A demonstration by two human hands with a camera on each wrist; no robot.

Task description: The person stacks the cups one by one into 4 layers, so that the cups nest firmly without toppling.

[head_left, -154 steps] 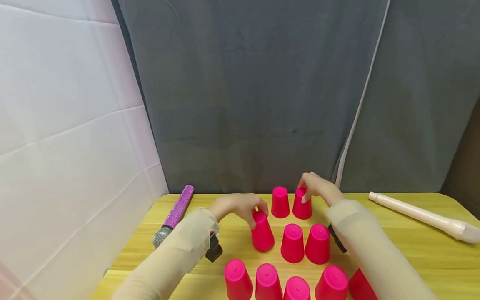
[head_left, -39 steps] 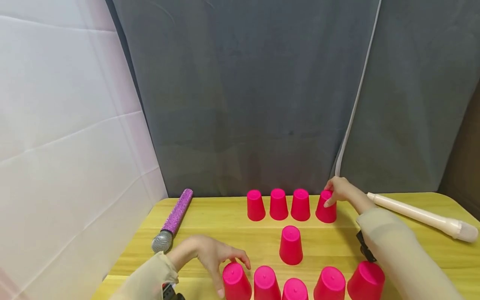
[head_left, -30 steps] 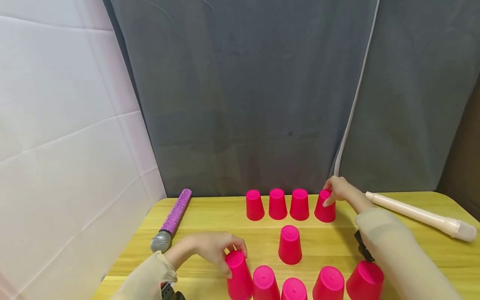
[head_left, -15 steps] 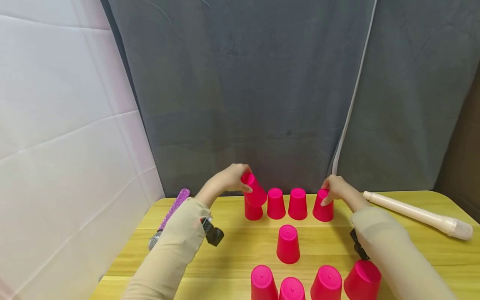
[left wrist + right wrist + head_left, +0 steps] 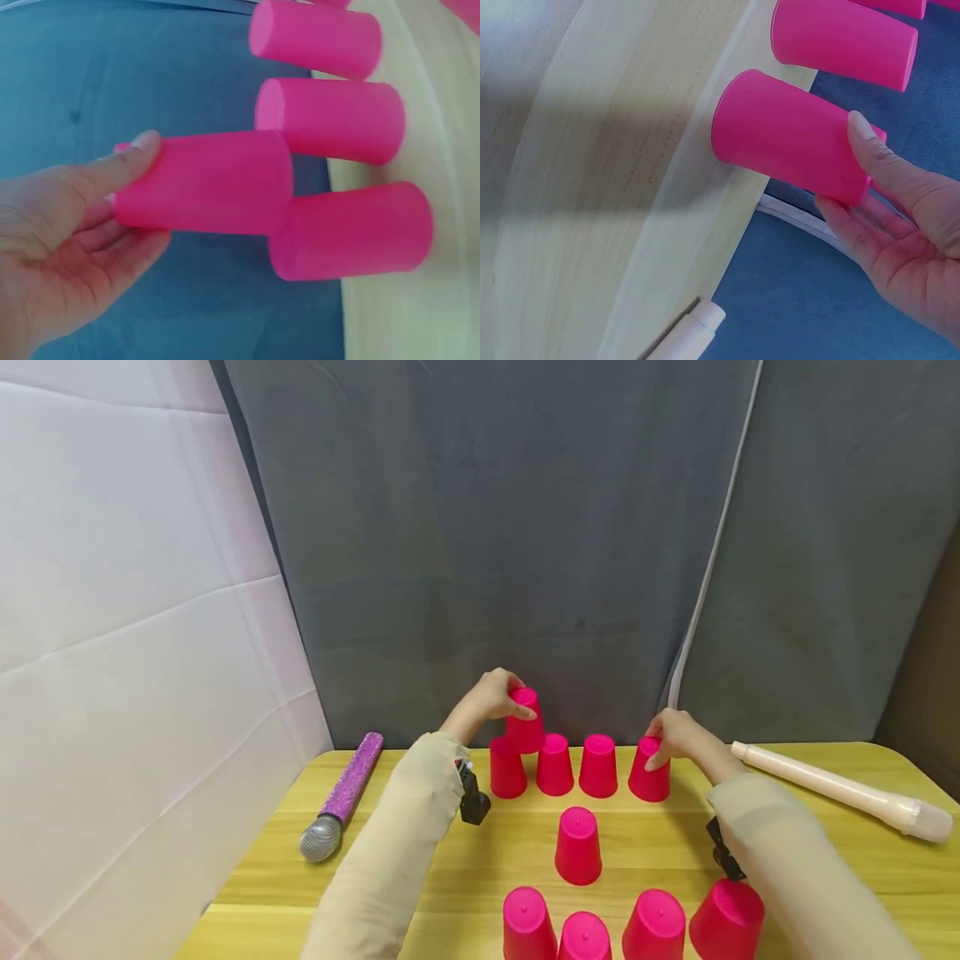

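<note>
Nearest the person, a row of four pink cups (image 5: 585,935) stood upside down at the front edge of the yellow table (image 5: 862,868), with a single cup (image 5: 578,846) just beyond them, well short of either hand. Farther back, the left hand (image 5: 491,697) held a raised cup (image 5: 524,720) by its closed top, thumb on one side and fingers curled round the other; the wrist view showed the thumb (image 5: 124,161) laid along the cup's wall. Just below that grip stood the back row, and the raised cup sat above the gap between the row's first cup (image 5: 507,767) and second cup (image 5: 555,764), its rim at their tops, though whether it rested on them could not be told. To the right of that grip stood a third cup (image 5: 597,766), and at the row's far end the right hand (image 5: 678,739) gripped the end cup (image 5: 649,770) near its top, thumb in front and fingers behind it. Well left of the left hand lay a purple microphone (image 5: 341,797); just right of the right hand lay a cream recorder (image 5: 832,789). Behind everything hung a grey curtain (image 5: 525,543).
</note>
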